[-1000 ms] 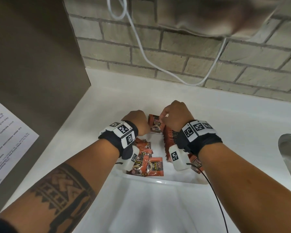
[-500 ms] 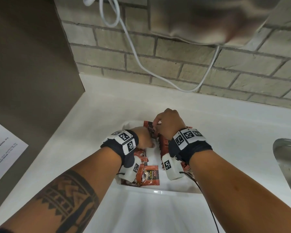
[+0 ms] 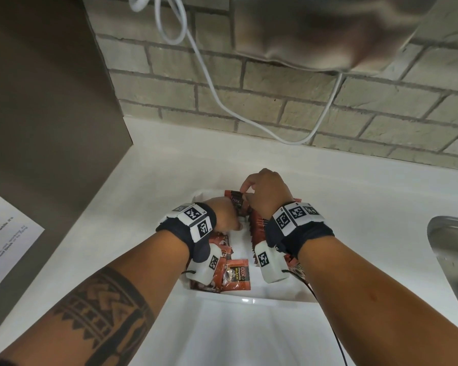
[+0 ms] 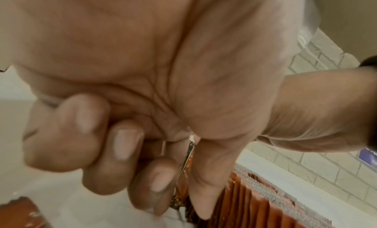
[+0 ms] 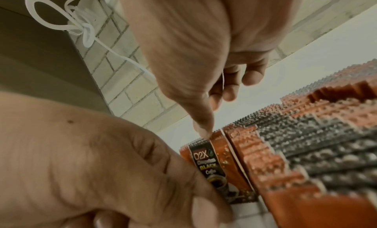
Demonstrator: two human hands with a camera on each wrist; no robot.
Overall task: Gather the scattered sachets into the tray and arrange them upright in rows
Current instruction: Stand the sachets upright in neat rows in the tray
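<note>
An orange-brown coffee sachet (image 3: 235,202) stands upright at the far end of the white tray (image 3: 251,300). My left hand (image 3: 232,215) pinches its side edge between thumb and curled fingers (image 4: 163,181). My right hand (image 3: 245,190) pinches its top edge, the thumb tip (image 5: 204,131) on the sachet (image 5: 214,163). The sachet sits against the left face of a packed row of upright sachets (image 5: 306,151) along the tray's right side. Several loose sachets (image 3: 234,276) lie flat in the near left of the tray, partly under my left wrist.
The tray sits on a white counter (image 3: 148,196) below a brick wall (image 3: 275,107). A white cable (image 3: 217,99) hangs on the wall. A brown panel (image 3: 50,114) bearing a printed sheet (image 3: 3,241) stands at the left. A steel sink (image 3: 452,254) is at the right.
Both hands have brought the upright sachet down and to the right, against the packed row. The left hand has closed in beside the right hand.
</note>
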